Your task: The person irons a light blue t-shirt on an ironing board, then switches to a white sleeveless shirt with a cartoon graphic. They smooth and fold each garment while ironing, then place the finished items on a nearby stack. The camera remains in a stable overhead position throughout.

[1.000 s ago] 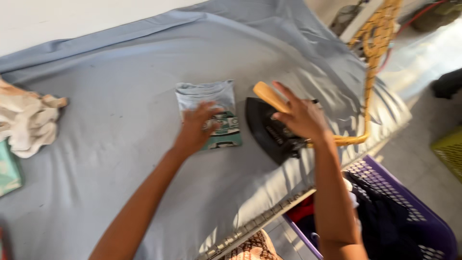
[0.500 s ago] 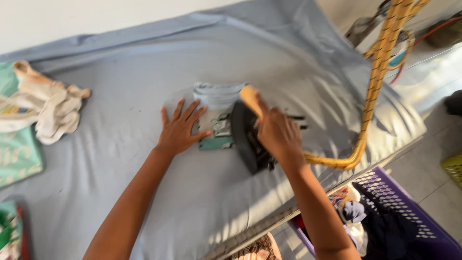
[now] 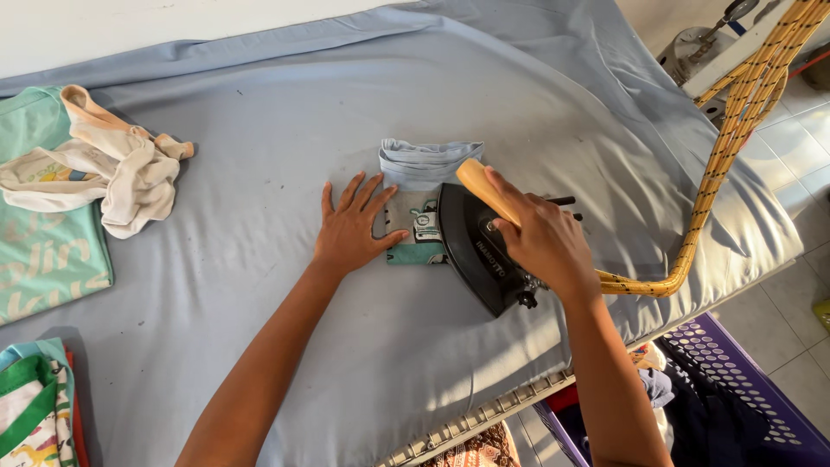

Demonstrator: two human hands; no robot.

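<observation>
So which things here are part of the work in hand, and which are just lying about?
In hand:
left hand flat beside the small folded garment
right hand gripping the iron
yellow cord

Lying about:
cream clothes
green shirt
purple basket

The black iron covers the right part of the small folded garment; the right hand hides most of the wooden handle. At 9 o'clock, the green shirt is cut by the edge; at 5 o'clock, the purple basket likewise. The yellow braided cord leaves the frame at 1 o'clock.
</observation>
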